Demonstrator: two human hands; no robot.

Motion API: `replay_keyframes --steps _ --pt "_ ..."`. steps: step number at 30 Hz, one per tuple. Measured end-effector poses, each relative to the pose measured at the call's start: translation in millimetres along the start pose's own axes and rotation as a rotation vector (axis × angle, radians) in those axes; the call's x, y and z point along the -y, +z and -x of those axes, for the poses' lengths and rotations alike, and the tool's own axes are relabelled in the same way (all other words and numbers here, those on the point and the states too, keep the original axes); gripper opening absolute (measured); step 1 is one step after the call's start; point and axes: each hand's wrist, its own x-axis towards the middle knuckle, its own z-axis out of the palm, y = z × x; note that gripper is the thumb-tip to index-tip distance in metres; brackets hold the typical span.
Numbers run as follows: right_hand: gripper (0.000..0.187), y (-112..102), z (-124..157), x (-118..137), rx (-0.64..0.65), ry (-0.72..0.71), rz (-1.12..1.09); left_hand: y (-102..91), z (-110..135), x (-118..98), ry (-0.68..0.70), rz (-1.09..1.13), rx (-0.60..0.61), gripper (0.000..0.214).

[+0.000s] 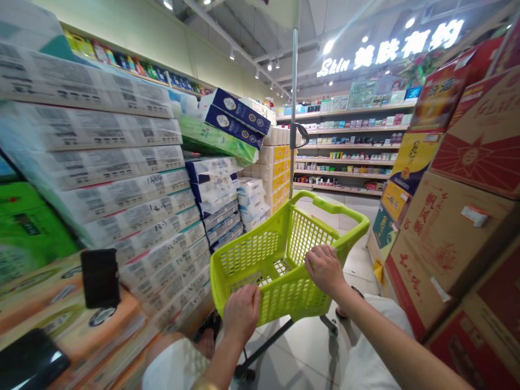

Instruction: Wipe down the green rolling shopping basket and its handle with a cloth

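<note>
A lime-green shopping cart [280, 306] on dark legs with wheels stands between my knees, its perforated basket holding nothing that I can see. My left hand [242, 310] is closed over the near left part of the basket's rim. Farther right, my right hand [324, 267] grips the same rim, fingers curled over to the inside. The cart's handle [349, 216] is at the far right side, untouched. A tall metal pole [294, 108] with a dark hook rises behind the basket.
Stacked packs of tissue paper [122, 130] line the left. Two dark phone-like devices, one upright [101, 278] and one lying [30, 360], rest on orange packs. Cardboard boxes [430, 233] pile up at right. Shelves of small goods [345, 143] stand at the back beyond the tiled floor.
</note>
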Motion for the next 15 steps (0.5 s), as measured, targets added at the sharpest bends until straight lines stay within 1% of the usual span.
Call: replay_keyframes --steps 2,6,8,9,11,13,15 --pt "0.018 5 3 17 0.010 0.023 -0.012 0.2 0 -3 0.001 0.005 -0.002 0.033" --pt "0.013 21 13 68 0.070 -0.082 -0.133 -0.3 2 -8 0.026 0.009 -0.005 0.033" --pt "0.012 23 16 78 0.078 -0.123 -0.166 -1.4 4 -8 0.031 0.012 -0.003 0.033" --pt "0.011 22 16 77 0.079 -0.143 -0.170 -2.0 5 -7 0.032 0.013 -0.002 0.033" --pt "0.013 16 14 64 0.074 -0.152 -0.153 -2.8 7 -5 0.029 0.013 -0.002 0.033" --pt "0.015 7 11 45 0.059 -0.098 -0.115 -2.7 8 -4 0.029 0.014 -0.009 0.033" --pt "0.016 1 10 35 0.045 0.000 -0.073 -2.0 8 -3 0.032 0.015 -0.024 0.033"
